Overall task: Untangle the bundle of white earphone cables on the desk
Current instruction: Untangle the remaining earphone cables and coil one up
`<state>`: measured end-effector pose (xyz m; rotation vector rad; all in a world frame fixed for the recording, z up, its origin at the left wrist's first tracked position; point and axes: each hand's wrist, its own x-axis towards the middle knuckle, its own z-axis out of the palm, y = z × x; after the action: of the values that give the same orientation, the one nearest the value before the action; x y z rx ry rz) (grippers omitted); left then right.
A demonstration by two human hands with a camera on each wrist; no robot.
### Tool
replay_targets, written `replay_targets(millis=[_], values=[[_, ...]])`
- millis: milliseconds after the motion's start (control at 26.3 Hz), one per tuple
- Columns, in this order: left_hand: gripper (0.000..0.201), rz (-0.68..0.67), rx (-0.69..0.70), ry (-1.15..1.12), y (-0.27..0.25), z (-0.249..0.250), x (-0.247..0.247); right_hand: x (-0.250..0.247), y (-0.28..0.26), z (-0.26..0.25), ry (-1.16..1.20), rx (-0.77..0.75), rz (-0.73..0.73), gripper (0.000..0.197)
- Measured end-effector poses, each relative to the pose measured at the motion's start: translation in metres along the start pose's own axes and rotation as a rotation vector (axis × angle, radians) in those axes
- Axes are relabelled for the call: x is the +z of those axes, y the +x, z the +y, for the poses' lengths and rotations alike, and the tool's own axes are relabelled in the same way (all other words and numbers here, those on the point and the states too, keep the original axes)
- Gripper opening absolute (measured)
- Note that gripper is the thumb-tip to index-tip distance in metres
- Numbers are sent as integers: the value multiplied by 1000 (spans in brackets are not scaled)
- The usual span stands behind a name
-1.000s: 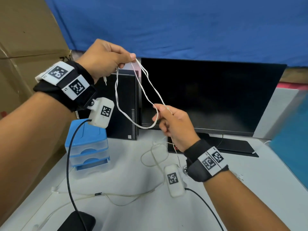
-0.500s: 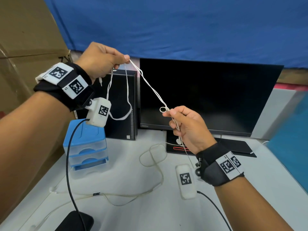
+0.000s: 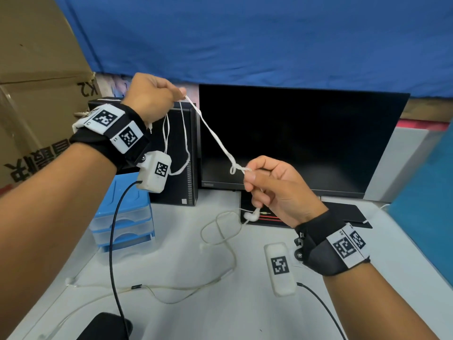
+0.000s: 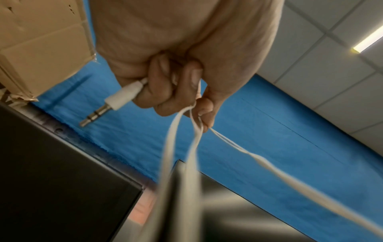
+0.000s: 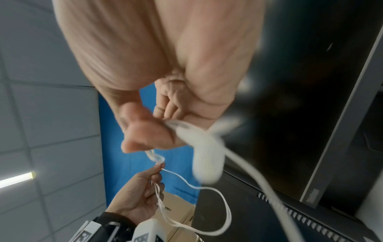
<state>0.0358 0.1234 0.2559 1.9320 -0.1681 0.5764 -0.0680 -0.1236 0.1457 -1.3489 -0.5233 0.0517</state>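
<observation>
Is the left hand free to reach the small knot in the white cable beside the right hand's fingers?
Probably not as it stands. The left hand already pinches the white cable and grips its jack plug, high above the desk. The knot sits open in the air by the right hand; nothing blocks it.

Earbud point(image 5: 207, 157) blurred in right wrist view; cable point(image 4: 178, 188) blurred, cut off at bottom edge.
</observation>
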Motion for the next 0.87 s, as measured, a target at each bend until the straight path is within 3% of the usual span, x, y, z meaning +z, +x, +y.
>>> replay_targets(millis=[114,380,722,874], values=[[22,13,20,-22,-2,6,-9,-1,-1,5,-18,39,79,18],[22,38,14,26,-1,7,-21,-4,-3,16,-131,117,187,8],[26,56,30,12,-10,8,-22,-9,-7,22,-194,145,181,9],[29,-99,-60,-263,-34,-4,-4,-3,-9,24,-236,106,210,9]])
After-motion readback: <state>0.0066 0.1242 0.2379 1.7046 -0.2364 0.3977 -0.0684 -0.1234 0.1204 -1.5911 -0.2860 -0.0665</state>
